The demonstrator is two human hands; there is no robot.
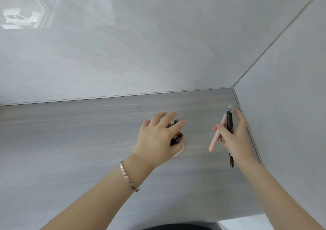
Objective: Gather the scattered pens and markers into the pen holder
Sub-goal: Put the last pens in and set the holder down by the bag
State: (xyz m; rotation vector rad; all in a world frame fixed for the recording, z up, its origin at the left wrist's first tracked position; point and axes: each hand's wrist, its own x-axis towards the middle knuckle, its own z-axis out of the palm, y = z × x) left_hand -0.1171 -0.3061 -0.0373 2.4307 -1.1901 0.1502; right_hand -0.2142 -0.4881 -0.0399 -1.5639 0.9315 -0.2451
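While no brand, label or writing can be read on anything in view, the count is plain enough on the right: the right hand (231, 138) has its grip closed on two things, a black pen (229, 123) with a pale grey tip standing up past the fingers, and a pink pen (216, 138) slanting down and to the left below the palm. Both are lifted clear of the grey wood-grain bench (88, 136), close to the right wall (285, 81). To the left of them, the left hand (157, 138) covers a dark cluster of pens (176, 136), black with a touch of red; its fingers are spread and partly curled over them, and how many pens lie there cannot be told, nor whether the grip is truly closed. One metal bracelet (127, 176) circles the left wrist. The pen holder cannot be made out with certainty.
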